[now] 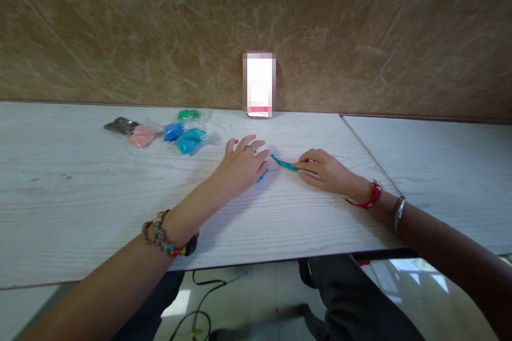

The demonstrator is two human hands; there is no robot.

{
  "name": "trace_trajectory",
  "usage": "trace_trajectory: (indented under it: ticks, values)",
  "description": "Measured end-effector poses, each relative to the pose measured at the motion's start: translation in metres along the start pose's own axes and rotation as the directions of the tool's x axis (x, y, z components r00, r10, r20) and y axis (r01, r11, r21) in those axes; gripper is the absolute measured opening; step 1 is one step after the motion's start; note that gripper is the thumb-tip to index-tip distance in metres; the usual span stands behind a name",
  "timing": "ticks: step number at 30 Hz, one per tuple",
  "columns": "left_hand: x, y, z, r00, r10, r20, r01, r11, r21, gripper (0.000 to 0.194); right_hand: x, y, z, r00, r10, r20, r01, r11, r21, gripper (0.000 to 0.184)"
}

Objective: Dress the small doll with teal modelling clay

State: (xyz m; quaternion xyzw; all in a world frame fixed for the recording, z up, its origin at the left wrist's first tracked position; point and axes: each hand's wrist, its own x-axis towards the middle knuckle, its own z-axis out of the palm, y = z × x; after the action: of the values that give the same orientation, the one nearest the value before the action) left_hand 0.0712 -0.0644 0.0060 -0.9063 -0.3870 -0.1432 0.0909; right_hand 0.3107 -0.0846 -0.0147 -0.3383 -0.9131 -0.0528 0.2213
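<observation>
On the white wood-grain table lies a thin teal strip, apparently modelling clay (285,163), slanting between my two hands. Its near end is between the fingertips of my right hand (328,171), which pinch it close to the tabletop. My left hand (246,164) is palm down with the fingers spread, just left of the strip's far tip. A small bright-blue piece (263,175) shows beside the left thumb, partly covered by that hand. Whether the left fingers touch it, I cannot tell.
Left of my hands lie several small clear packets: teal (190,140), blue (173,131), green (188,114), pink (143,136) and black (121,126). A phone (260,85) leans against the brown marbled wall (120,26). A table seam (370,153) runs at the right.
</observation>
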Motion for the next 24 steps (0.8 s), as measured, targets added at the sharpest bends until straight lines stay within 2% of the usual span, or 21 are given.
trace_trajectory:
  ticks: [4,9,13,18,24]
  values:
    - [0.001,0.005,0.001,0.999,0.031,0.019,-0.03,0.999,-0.034,0.034,0.0,0.0,0.001,0.999,0.013,-0.051,-0.013,1.0,-0.006,0.025]
    - [0.0,0.013,0.009,0.989,0.118,0.085,-0.112,0.991,-0.072,0.034,0.003,-0.001,0.004,0.998,-0.013,0.06,0.013,1.0,-0.006,0.028]
    - [-0.001,0.014,0.012,0.987,0.111,0.116,-0.102,0.992,-0.08,0.034,0.003,-0.003,0.003,0.998,-0.033,0.057,0.036,0.998,-0.058,0.025]
    - [-0.001,0.014,0.01,0.986,0.098,0.134,-0.086,0.992,-0.093,0.034,-0.002,-0.004,-0.002,0.998,-0.003,-0.055,0.002,1.0,-0.029,0.025]
    - [-0.002,0.014,0.014,0.988,0.121,0.1,-0.112,0.989,-0.098,0.034,-0.002,-0.003,0.0,0.999,-0.048,0.009,0.048,0.999,0.013,0.024]
